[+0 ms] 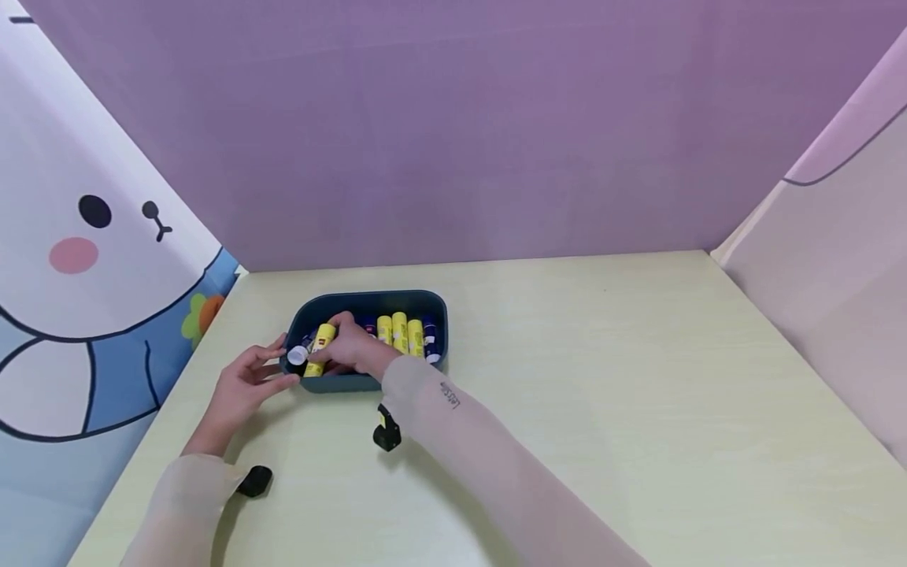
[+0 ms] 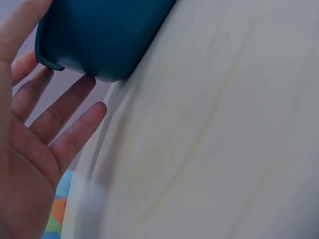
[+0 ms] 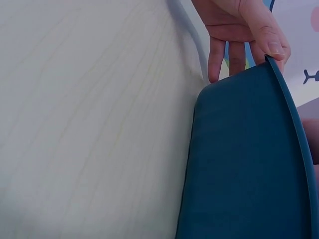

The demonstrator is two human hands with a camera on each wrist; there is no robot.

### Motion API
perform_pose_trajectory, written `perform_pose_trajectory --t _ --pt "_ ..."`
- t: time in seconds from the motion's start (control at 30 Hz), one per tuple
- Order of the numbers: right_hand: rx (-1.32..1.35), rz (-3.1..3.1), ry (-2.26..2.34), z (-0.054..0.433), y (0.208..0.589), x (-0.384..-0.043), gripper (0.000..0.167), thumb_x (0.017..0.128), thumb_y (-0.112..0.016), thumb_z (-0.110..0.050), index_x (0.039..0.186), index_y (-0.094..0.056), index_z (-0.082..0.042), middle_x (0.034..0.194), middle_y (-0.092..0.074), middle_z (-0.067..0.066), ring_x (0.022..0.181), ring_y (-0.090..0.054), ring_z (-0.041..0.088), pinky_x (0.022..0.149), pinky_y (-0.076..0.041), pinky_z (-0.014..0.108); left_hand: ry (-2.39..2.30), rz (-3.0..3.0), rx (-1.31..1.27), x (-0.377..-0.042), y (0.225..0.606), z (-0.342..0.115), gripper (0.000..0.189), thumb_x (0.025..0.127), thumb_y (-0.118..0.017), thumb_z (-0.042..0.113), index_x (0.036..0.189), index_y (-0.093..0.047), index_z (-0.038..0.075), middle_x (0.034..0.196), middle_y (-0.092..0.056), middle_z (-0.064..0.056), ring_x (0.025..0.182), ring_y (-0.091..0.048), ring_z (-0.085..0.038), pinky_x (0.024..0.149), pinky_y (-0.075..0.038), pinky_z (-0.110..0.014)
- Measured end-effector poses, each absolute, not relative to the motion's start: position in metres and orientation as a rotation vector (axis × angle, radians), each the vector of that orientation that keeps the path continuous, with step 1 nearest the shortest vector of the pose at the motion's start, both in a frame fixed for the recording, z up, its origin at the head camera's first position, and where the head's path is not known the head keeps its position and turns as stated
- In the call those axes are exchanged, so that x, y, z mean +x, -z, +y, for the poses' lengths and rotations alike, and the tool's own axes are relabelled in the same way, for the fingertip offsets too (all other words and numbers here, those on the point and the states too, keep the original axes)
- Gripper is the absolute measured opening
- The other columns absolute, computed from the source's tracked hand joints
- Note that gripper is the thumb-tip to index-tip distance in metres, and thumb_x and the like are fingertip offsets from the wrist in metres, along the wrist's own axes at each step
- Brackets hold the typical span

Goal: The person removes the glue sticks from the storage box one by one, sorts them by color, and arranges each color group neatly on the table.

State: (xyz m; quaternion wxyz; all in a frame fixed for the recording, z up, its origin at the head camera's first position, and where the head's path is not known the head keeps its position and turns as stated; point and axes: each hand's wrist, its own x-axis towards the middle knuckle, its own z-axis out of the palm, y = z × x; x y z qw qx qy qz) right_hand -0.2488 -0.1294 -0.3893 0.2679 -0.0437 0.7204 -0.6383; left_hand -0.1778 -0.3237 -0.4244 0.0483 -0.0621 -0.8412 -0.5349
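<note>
A dark teal bin (image 1: 347,383) stands on the table, with yellow and dark blue glue sticks in it. My right hand (image 1: 360,349) reaches inside and grips a tilted yellow glue stick (image 1: 321,349) between thumb and fingers, near the left end. Beside that stick, a dark blue one shows its white round end (image 1: 298,356). My left hand (image 1: 244,386) holds the bin's left end, its thumb at the near rim corner and its fingers on the outer wall. Right of my right hand stand several yellow sticks (image 1: 400,334) and a blue stick (image 1: 430,340). My right hand hides part of the row.
The pale wood-grain table (image 1: 602,394) extends to the right and front of the bin. A purple backdrop (image 1: 482,142) rises behind its far edge. A cartoon-printed cloth (image 1: 85,315) hangs at the left, and a pale panel (image 1: 822,276) at the right.
</note>
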Motion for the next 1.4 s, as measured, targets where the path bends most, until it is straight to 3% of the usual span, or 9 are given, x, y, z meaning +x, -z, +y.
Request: perform_pose_trajectory --t 0.3,0.53,0.8,1.4 --pt "-0.233 1.956 1.709 -0.119 0.386 -0.254 0.056 0.087 -0.076 -0.002 0.129 -0.044 -0.016 0.091 -0.061 0.012 0.068 -0.070 0.028 0.062 -0.060 0.038 1.625 -2.575 -0.200 -0.179 0.424 -0.324 0.046 0.091 -0.074 0.016 0.128 -0.052 -0.002 0.157 -0.033 -0.016 0.103 -0.059 0.006 0.083 -0.051 -0.014" --pt "-0.253 1.971 1.734 -0.112 0.380 -0.259 0.055 0.086 -0.077 -0.001 0.130 -0.048 -0.017 0.091 -0.062 0.012 0.067 -0.068 0.029 0.068 -0.060 0.044 1.619 -2.577 -0.169 -0.178 0.426 -0.328 0.047 0.090 -0.075 0.015 0.128 -0.052 -0.002 0.156 -0.033 -0.015 0.101 -0.059 0.007 0.082 -0.051 -0.014" --pt "-0.244 1.955 1.731 -0.099 0.367 -0.266 0.061 0.089 -0.074 -0.002 0.140 -0.046 -0.018 0.088 -0.066 0.014 0.067 -0.069 0.029 0.077 -0.058 0.050 1.605 -2.543 -0.205 -0.179 0.427 -0.330 0.045 0.089 -0.076 0.012 0.125 -0.053 -0.004 0.155 -0.036 -0.015 0.102 -0.059 0.008 0.082 -0.051 -0.013" --pt "-0.270 1.930 1.764 -0.053 0.345 -0.294 0.065 0.094 -0.068 -0.004 0.150 -0.040 -0.021 0.097 -0.069 0.016 0.079 -0.070 0.032 0.082 -0.057 0.049 1.631 -2.527 -0.198 -0.178 0.430 -0.330 0.044 0.089 -0.076 0.012 0.125 -0.055 -0.002 0.154 -0.040 -0.007 0.101 -0.062 0.005 0.082 -0.052 -0.014"
